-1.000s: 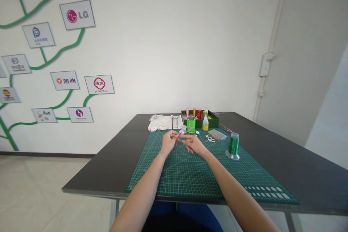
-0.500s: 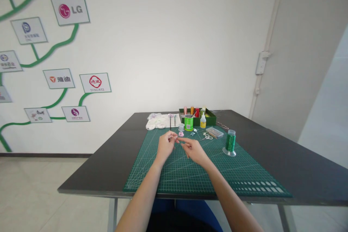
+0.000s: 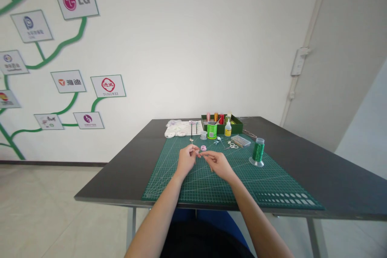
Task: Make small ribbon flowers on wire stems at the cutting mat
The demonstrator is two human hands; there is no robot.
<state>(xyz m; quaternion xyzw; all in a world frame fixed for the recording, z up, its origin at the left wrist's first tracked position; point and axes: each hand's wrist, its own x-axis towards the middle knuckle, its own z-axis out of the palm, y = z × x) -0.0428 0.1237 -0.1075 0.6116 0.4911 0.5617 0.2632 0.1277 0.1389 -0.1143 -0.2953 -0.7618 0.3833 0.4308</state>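
Above the green cutting mat my two hands meet at the fingertips. My left hand is closed in a pinch, and whatever lies between its fingers is too small to name. Just above its knuckles shows a small pale tip on a thin stem; I cannot tell if the hand holds it. My right hand has its index finger stretched toward the left fingertips, its thumb close below; anything pinched there is hidden. A small pink-and-white ring-shaped item lies just beyond them.
Green thread on a spool stands to the right. Behind are white scissors, a clear case, a glue bottle, a green can and a green box with thread spools. White padded material lies at back left.
The view has shifted slightly, so the table sits a little higher and further right. My right fingers have bent slightly closer to my left fingertips. The small pale tip now shows above my left hand.
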